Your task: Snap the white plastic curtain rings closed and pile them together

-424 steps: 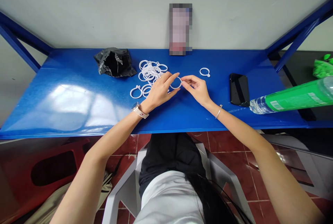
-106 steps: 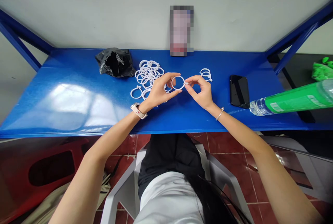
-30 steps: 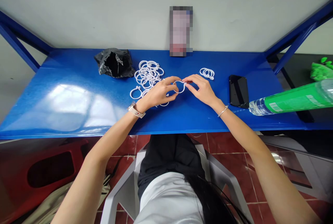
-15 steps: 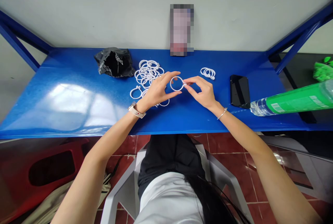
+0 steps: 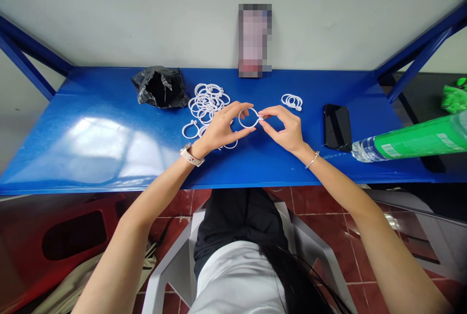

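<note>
A white plastic snap ring [image 5: 240, 122] is held up between my two hands over the table. My left hand [image 5: 223, 126] curves around its left side, fingertips above and thumb below. At the ring's right end, the thumb and fingers of my right hand [image 5: 286, 128] pinch the small clasp. A loose heap of similar white rings [image 5: 206, 102] lies behind and to the left of my left hand, which partly covers it. Farther back on the right, a small overlapping row of white rings [image 5: 291, 101] rests on the table.
On the blue table [image 5: 120, 129], a black plastic bag [image 5: 160, 87] gapes at the back left. A blurred upright object [image 5: 254, 41] leans on the wall. To the right are a black phone [image 5: 337, 127] and a green-labelled bottle [image 5: 412, 138] lying on its side.
My hands stay in nearly the same place around the ring. Its right end has drawn to a narrower point at the clasp between my right fingertips.
</note>
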`<state>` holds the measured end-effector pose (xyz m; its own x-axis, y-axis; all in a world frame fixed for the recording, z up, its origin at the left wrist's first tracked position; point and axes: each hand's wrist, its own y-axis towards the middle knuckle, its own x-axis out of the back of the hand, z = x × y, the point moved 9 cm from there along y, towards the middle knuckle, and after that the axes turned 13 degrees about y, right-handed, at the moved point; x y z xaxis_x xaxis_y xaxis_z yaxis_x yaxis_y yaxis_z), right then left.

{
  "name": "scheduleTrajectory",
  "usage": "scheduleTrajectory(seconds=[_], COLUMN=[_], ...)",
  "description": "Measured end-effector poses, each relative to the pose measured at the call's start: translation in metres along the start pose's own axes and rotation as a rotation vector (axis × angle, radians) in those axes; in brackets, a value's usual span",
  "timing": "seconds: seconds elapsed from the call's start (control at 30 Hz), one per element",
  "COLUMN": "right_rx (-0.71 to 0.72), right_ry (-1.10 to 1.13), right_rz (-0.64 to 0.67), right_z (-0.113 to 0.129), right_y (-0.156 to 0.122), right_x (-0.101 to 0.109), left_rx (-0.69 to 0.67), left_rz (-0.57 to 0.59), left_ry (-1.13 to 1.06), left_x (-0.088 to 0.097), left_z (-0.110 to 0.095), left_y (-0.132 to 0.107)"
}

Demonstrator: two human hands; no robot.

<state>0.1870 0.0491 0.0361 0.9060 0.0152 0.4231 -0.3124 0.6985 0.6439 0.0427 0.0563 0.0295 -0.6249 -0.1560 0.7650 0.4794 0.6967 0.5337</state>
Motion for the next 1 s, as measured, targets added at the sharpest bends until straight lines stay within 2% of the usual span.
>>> scheduleTrajectory(seconds=[0.67,1.0], right_rx=[0.027,0.062], right_ry=[-0.005,-0.013], right_rz=[-0.009,0.013], right_z=[0.003,0.006], right_y=[-0.001,0.000], right_x=[0.000,-0.002], left_rx=[0.007,0.007], left_rz=[0.040,0.141], left_ry=[0.011,0.022], left_x=[-0.004,-0.018], left_z=[-0.001,-0.001], left_y=[0.000,-0.002])
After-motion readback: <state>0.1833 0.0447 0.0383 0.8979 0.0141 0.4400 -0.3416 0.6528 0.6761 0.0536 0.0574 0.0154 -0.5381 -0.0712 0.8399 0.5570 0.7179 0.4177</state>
